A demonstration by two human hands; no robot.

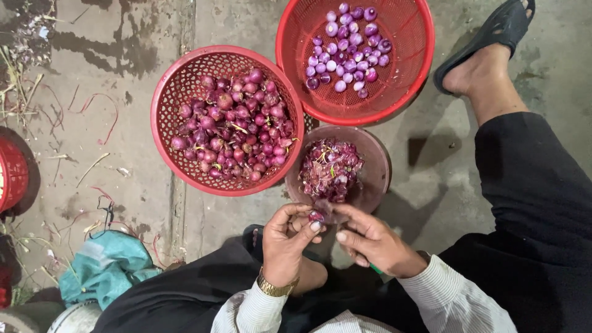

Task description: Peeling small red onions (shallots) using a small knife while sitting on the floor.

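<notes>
My left hand [285, 242] pinches a small purple shallot [316, 216] between thumb and fingers, just over the near rim of a brown bowl [377, 161] filled with purple peelings. My right hand [372, 242] meets it from the right, its fingers touching the shallot, and a green handle pokes out under its palm. A red basket [165, 105] of unpeeled shallots lies beyond my left hand. Farther off, a second red basket [412, 37] holds peeled, shiny shallots.
A foot in a black sandal [488, 38] rests on the concrete floor at the upper right. A teal bag [102, 266] lies at the lower left, and part of another red basket [11, 172] shows at the left edge. Dry stalks litter the left side.
</notes>
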